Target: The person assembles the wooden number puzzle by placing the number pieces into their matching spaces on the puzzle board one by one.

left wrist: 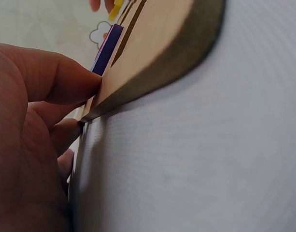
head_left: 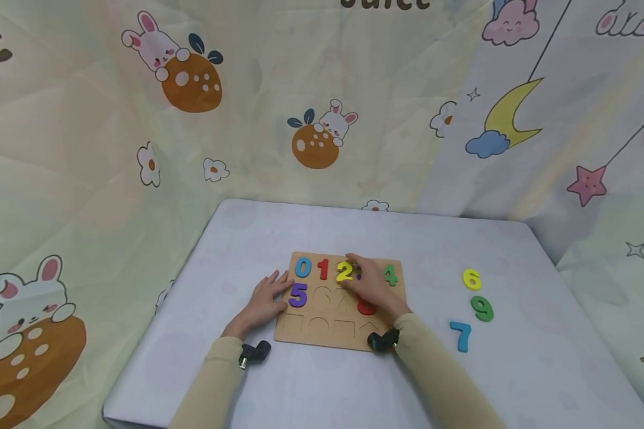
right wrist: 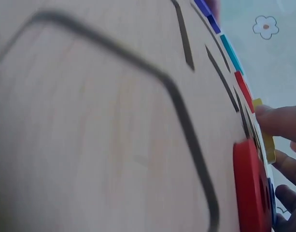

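The yellow 2 (head_left: 344, 271) sits at the top row of the wooden number board (head_left: 319, 313), and the right hand's (head_left: 369, 281) fingers are clamped on its edges. The left hand (head_left: 264, 301) has its fingers apart, touching the board's left edge.

The digit looks light, stiff and fairly smooth, hard to damage but easy to knock askew; its sides are the place to hold it. The thin, flat board should be rigid, and probably slides unless steadied at a rim.

One board lies on the surface (head_left: 236, 238). Seven digits are on it: one blue 0 (head_left: 297, 267), one red 1 (head_left: 323, 269), the yellow 2, one dark digit (head_left: 359, 273) (mostly covered, so its shape is unclear), one green 4 (head_left: 390, 275), one purple 5 (head_left: 298, 295) and one partly hidden red digit (right wrist: 248, 186). Three more lie loose to the right: one yellow 6 (head_left: 466, 279), one green 9 (head_left: 489, 310) and one blue 7 (head_left: 464, 339).
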The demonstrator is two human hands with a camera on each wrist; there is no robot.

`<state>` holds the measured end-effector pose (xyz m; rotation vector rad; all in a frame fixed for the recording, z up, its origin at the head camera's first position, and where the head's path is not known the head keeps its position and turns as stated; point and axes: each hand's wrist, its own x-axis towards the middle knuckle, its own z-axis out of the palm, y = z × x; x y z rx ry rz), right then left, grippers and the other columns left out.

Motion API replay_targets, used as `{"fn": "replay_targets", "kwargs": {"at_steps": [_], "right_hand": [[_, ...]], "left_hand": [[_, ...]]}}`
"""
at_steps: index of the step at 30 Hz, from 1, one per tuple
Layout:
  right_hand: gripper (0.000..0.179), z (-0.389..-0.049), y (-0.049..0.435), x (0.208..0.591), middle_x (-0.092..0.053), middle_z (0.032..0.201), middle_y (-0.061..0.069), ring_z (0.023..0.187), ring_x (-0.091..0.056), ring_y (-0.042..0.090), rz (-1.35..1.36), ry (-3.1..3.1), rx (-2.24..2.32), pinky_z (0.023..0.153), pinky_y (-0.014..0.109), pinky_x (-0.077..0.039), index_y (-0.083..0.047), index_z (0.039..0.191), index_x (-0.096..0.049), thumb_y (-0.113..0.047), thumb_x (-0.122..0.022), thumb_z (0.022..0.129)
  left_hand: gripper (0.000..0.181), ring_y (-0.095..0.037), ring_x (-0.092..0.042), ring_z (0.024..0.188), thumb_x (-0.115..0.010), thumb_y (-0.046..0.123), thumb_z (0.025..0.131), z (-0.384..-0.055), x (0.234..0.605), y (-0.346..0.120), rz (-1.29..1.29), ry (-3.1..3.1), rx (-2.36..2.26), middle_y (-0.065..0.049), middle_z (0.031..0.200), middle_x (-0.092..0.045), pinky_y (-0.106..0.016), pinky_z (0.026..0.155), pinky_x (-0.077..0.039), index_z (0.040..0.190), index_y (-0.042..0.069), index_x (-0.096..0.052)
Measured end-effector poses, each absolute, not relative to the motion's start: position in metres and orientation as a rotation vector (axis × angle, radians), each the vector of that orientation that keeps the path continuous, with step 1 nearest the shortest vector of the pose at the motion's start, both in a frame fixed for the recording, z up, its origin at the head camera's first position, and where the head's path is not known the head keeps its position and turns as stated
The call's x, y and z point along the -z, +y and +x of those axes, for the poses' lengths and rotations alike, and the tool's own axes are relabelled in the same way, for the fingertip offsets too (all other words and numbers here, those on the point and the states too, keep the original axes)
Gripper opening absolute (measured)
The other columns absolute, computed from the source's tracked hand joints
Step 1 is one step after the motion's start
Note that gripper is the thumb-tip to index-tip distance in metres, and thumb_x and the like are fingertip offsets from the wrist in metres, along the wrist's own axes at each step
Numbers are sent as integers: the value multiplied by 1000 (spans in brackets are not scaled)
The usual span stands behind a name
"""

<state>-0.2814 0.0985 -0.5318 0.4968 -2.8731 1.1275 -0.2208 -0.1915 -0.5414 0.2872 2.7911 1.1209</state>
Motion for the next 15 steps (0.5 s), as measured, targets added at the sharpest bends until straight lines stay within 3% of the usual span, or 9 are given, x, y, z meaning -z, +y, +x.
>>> {"fn": "replay_targets", "kwargs": {"at_steps": [15], "right_hand": [[69,-288,93,538,-57,138,9,131,-47,31,478,-2838,-1159,111,49,-37,-9,141,-51,-22,-80,80]], "left_hand": [[65,-25,-11,150,-61,11,77,-223,543,-194,332,2808,-1094,-2,158,-31,-46,122,-2,141,10,-52]]}}
